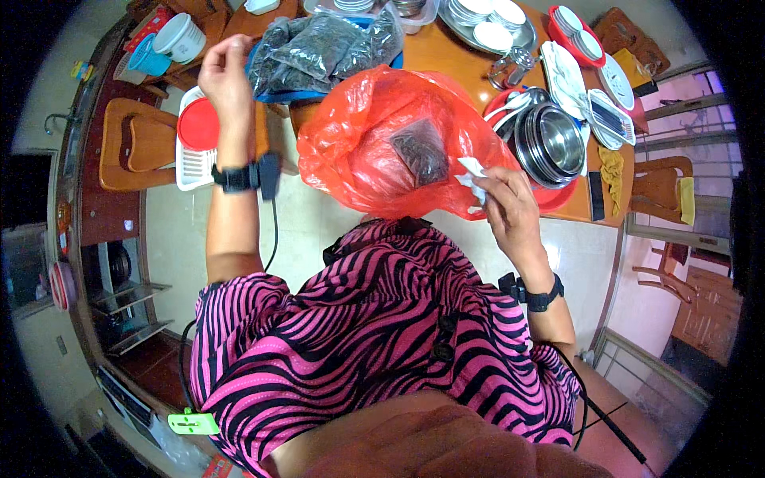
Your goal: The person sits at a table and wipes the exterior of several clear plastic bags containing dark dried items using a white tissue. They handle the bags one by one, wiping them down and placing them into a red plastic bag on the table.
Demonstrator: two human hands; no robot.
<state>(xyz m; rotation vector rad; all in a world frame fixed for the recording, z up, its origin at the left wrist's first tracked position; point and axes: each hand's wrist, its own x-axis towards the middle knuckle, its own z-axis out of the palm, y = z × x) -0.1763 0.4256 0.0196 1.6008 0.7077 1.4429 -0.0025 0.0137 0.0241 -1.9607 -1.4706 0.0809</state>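
A large red plastic bag (358,155) lies spread wide in front of my body at the table's near edge. Inside its mouth sits a small clear packet of dark dried stuff (421,149). My right hand (513,203) pinches a crumpled white tissue or scrap of plastic (473,173) at the bag's right rim. Raised at the upper left, my left hand (226,69) has curled fingers beside a blue tray (287,95) piled with clear bags of dark dried material (323,48); whether it holds anything cannot be seen.
Stacked steel bowls (553,143) stand right of the red bag, near a glass jar (512,69) and a steel tray of white dishes (493,36). A black flat object (596,195) and yellow cloth (611,173) lie farther right. At left, a white basket (194,170) holds a red lid (198,124).
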